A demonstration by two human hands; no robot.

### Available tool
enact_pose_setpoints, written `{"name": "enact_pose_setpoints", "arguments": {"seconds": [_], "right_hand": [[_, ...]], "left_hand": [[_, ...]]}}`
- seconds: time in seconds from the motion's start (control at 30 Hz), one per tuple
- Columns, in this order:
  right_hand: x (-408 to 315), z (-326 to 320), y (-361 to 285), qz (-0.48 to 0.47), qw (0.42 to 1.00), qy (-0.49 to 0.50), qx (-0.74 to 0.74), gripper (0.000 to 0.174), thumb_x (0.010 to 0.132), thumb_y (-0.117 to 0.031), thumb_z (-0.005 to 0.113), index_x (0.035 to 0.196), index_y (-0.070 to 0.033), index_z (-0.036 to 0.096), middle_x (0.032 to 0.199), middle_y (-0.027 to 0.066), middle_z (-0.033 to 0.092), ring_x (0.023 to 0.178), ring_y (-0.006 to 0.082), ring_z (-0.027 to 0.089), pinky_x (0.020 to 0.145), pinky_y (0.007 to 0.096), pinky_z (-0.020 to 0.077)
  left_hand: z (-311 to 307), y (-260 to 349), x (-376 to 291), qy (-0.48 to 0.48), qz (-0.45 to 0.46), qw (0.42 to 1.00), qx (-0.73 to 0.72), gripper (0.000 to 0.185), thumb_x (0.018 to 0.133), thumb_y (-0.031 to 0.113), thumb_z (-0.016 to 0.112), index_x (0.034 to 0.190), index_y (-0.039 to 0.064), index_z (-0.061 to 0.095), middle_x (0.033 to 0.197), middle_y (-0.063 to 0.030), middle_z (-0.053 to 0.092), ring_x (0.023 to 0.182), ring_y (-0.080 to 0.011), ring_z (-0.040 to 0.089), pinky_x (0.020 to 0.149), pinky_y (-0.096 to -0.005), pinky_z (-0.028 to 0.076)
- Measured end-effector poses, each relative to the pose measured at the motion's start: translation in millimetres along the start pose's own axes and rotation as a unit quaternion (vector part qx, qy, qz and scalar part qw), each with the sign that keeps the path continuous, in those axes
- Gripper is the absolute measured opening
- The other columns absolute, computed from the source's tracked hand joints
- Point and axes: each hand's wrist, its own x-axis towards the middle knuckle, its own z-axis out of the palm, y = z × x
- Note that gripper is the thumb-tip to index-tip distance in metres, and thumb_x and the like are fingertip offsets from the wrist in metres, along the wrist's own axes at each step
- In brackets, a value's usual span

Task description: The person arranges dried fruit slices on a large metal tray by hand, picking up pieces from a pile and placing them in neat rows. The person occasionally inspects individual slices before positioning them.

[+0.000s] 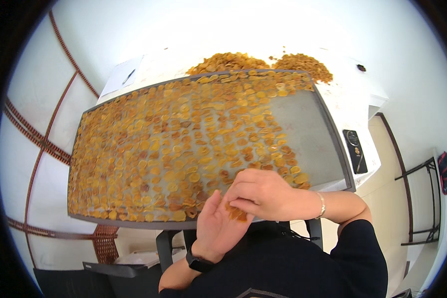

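Note:
My left hand point(221, 227), with a dark band at its wrist, is turned palm up at the near edge of a framed mesh tray point(305, 130). Amber dried slices point(237, 214) lie on its palm. My right hand point(262, 193), with a bracelet at the wrist, reaches over that palm, its fingertips at the slices; whether it pinches one is hidden. Similar yellow-brown slices point(164, 149) cover most of the tray in rough rows, up to a bare grey strip of mesh at the right.
Beyond the tray's far edge lie a heap of larger slices point(231, 62) and a heap of smaller pieces point(303, 66) on the white tabletop. A black phone point(355, 151) rests right of the tray. Paper with a pen point(128, 77) lies at the far left. A chair point(167, 246) stands below.

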Motion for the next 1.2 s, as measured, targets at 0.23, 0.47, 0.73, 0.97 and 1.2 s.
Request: {"name": "enact_pose_setpoints", "arguments": {"seconds": [0.23,0.47,0.73,0.97,1.2], "right_hand": [[-1,-18,7,0.033,0.999,0.016,0.035,0.005,0.084,-0.014,0.069,0.086,-0.009,0.068,0.085,0.0082,0.061,0.083,0.0295,0.064,0.068,0.04,0.0529],[-1,-99,104,0.094,0.955,0.163,-0.227,0.009,0.086,-0.012,0.07,0.081,-0.007,0.065,0.086,0.0109,0.064,0.075,0.0279,0.064,0.067,0.0362,0.0533],[-29,-167,247,0.248,0.889,0.16,-0.351,0.011,0.091,-0.016,0.066,0.087,-0.006,0.067,0.09,0.0084,0.065,0.083,0.0276,0.064,0.075,0.0388,0.0527],[-24,-171,277,0.217,0.887,0.124,-0.388,0.01,0.091,-0.015,0.064,0.088,-0.006,0.066,0.09,0.008,0.065,0.089,0.0284,0.064,0.078,0.0396,0.0521],[-22,-171,292,0.203,0.888,0.122,-0.395,0.01,0.091,-0.015,0.064,0.088,-0.006,0.066,0.089,0.0083,0.064,0.089,0.0289,0.064,0.077,0.04,0.0523]], "left_hand": [[7,-3,6,0.013,0.006,0.998,0.053,0.055,0.107,0.037,0.031,0.148,0.003,0.042,0.155,-0.0143,0.041,0.147,-0.0271,0.031,0.123,-0.0433,0.018],[-1,2,6,0.006,-0.01,0.997,-0.078,0.061,0.107,0.036,0.034,0.155,-0.001,0.026,0.161,-0.0214,0.025,0.149,-0.0358,0.026,0.123,-0.0452,0.022],[-3,3,15,0.037,-0.009,0.999,-0.029,0.056,0.107,0.034,0.036,0.152,0.0,0.035,0.155,-0.0216,0.037,0.141,-0.0343,0.04,0.119,-0.0444,0.032],[-3,5,23,0.062,0.002,0.998,-0.011,0.054,0.107,0.033,0.037,0.15,0.0,0.039,0.151,-0.0214,0.045,0.137,-0.0338,0.046,0.117,-0.0445,0.036],[-4,6,30,0.039,-0.002,0.999,-0.011,0.056,0.108,0.035,0.035,0.15,-0.002,0.036,0.151,-0.0221,0.042,0.138,-0.0337,0.043,0.118,-0.0431,0.035]]}}
